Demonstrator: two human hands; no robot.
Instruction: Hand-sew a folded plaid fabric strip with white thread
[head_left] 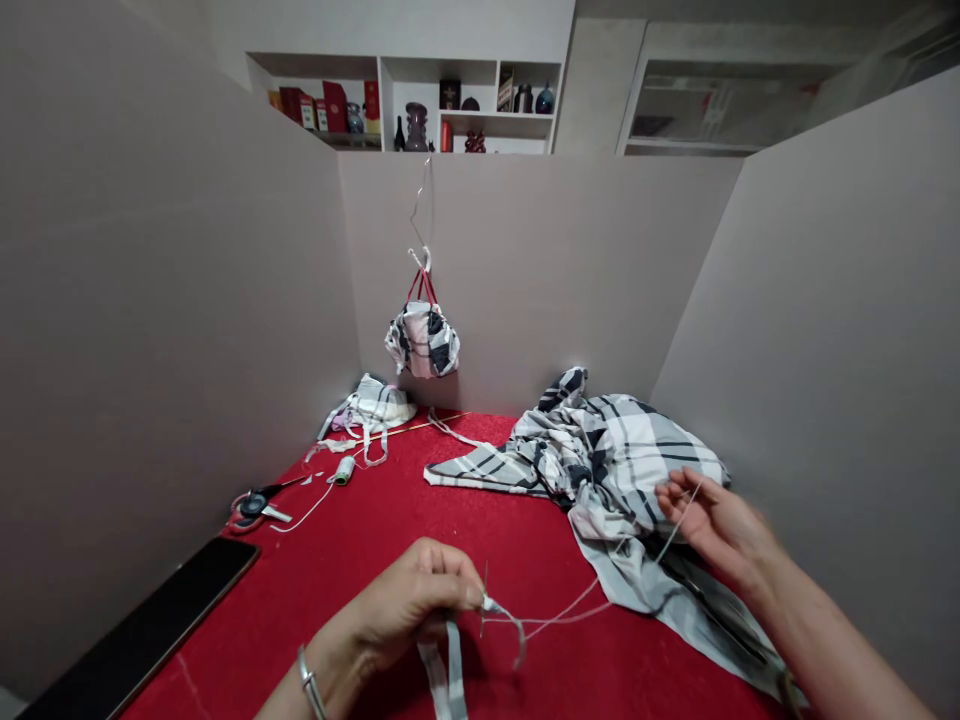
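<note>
My left hand is closed, thumb against fingers, on a narrow pale fabric strip whose ends hang below it. At its fingertips stands a thin, needle-like sliver, and a short curled end of the strip sticks out to the right. White thread runs from there across the red surface towards the right. My right hand is raised over the checked cloth with its fingers curled, a strand of the thread stretched down from them. How the fingertips grip that strand is hard to see.
Black, white and grey checked cloth lies heaped at the right. On the left are a dark phone-like slab, scissors, a thread spool and cloth scraps. A small checked bag hangs at the back partition.
</note>
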